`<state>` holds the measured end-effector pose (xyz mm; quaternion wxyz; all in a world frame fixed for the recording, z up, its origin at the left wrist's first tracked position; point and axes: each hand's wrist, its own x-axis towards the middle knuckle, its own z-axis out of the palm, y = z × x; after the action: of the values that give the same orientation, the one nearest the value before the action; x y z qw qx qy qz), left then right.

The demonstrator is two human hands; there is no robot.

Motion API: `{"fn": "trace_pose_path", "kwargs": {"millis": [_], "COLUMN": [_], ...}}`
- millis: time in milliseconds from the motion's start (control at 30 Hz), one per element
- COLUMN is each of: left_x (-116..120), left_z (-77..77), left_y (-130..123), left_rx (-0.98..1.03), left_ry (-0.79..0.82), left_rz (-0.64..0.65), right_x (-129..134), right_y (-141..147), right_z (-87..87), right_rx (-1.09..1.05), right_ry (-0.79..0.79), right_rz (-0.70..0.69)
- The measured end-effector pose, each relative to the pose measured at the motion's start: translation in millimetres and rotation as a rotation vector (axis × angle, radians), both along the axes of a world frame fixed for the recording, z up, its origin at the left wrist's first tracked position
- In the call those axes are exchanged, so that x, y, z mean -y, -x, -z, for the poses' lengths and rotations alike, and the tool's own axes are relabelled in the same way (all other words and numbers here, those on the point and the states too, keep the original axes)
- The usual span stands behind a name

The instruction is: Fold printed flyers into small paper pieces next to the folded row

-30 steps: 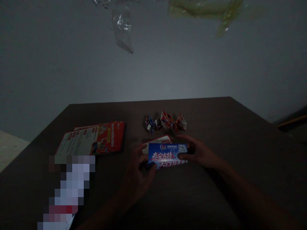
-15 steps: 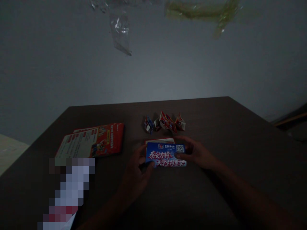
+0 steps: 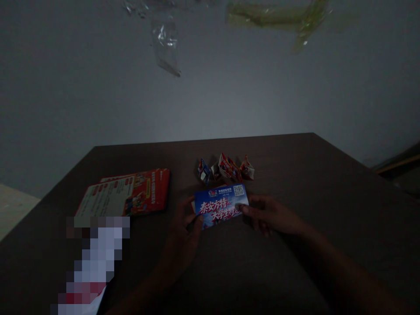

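Observation:
A blue printed leaflet [image 3: 218,202] with red and white lettering and a QR code is held up just above the table. At its left edge my left hand [image 3: 183,232] grips it, thumb on the front. My right hand [image 3: 274,214] pinches its right side, with the thumb over the lettering and the other fingers partly behind. The edge of another sheet peeks out behind the leaflet. Just beyond lies a row of small folded paper pieces [image 3: 229,167], red, blue and white, standing up in points.
A pile of red and white printed leaflets [image 3: 151,190] rests on the left of the dark table [image 3: 282,153]. Nearer me at the lower left is a pixelated pale object [image 3: 95,258]. A wall with tape [image 3: 265,15] and clear plastic [image 3: 166,43] rises behind.
The leaflet has shifted slightly left and tilted, its right end higher. My right hand has slid a little right and down along its edge. The folded pieces have not moved.

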<state>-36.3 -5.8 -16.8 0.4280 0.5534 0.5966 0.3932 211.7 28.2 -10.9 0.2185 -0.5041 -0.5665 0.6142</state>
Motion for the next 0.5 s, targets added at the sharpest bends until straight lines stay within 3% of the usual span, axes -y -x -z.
{"fn": "trace_pose_path", "kwargs": {"millis": [67,167,367,500], "left_x": [0.0,1.2,4.9,2.3], "left_z": [-0.5,-1.8,-2.2,0.1], "left_y": [-0.3,-1.1,-1.9,0.6], "left_rx": [0.04,0.113,0.194,0.102], "left_ry": [0.017,0.031,0.04,-0.027], "left_rz": [-0.01,0.0,0.0,-0.052], "right_x": [2.2,3.3,-0.7,-3.2], "right_y": [1.2,3.5,1.8,-2.3], "right_z": [1.5,5.6,7.3,4.3], "right_rx": [-0.069,-0.158,-0.213,-0.201], "right_ry": [0.107,0.165,0.148,0.096], "right_rz": [-0.062,-0.029,0.035,0.019]}}
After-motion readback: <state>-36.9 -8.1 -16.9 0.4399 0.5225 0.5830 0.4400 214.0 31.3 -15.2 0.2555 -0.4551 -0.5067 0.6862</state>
